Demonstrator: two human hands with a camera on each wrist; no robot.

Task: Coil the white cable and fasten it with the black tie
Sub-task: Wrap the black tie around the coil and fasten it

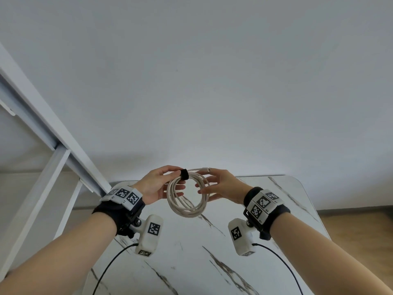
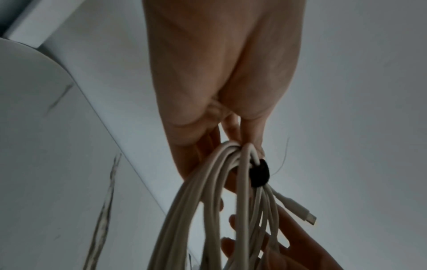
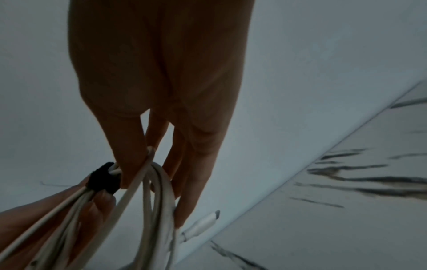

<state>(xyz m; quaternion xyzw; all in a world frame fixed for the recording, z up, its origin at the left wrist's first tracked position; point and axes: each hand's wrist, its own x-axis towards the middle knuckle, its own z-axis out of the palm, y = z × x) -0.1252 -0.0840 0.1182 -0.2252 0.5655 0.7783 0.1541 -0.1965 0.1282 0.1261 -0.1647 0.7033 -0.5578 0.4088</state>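
White cable is up in the air between my two hands, above the marble table, wound into a round bunch of loops. The black tie sits at the top of the bunch and goes all the way round the loops there. One plug end sticks out past the tie toward my right side.

My left hand has the bunch at the top, w/ thumb and first finger curled and pinching right next to the tie. The other fingers spread out behind the loops. My right hand is mostly spread flat w/ straight fingers. In the right wrist view its thumb and a finger press on the loops just beside the tie, but I can't tell if that's a real pinch or only a touch. So I'd call it a loose, open hand resting on the cable.

I think the coiling is done and the tie is wrapped, so this is the last bit: making the tie hold.

How I'd do it well:
- Keep the left pinch firm so the loops don't slide apart.
- Press the loose tie end down flat w/ the right fingers, all along it, so it sticks.
- Check no loop is left outside the tie. I can't see the back of it from here.
- Let go slowly w/ one hand first & see if the bunch stays round.
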